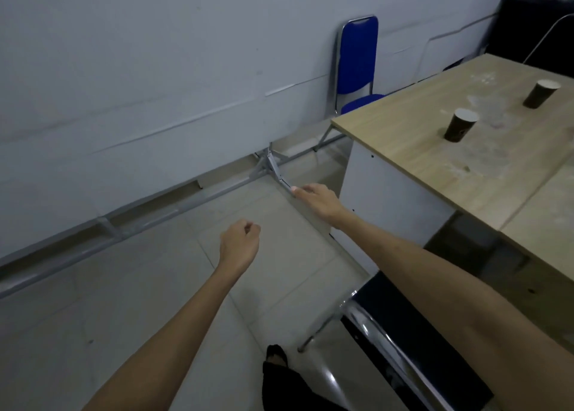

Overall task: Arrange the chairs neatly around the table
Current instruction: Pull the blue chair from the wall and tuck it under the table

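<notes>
A blue padded chair point(357, 62) with a chrome frame stands against the wall at the far end of the wooden table point(435, 162). A dark chair point(403, 333) with a shiny chrome frame sits at the lower right, close to the table's near side and partly under my right arm. My right hand point(320, 201) reaches forward with its fingers stretched out, holding nothing, its fingertips by a thin metal strip near the table's white end panel point(388, 211). My left hand point(239, 242) hangs over the floor with its fingers curled in and nothing in it.
Two dark paper cups point(459, 124) point(540, 93) stand on the table. A grey metal frame point(139, 221) runs along the foot of the wall. A black cabinet point(534, 22) and another chair's chrome tube point(546, 34) are at the back right. My foot point(276, 354) is on the tiled floor.
</notes>
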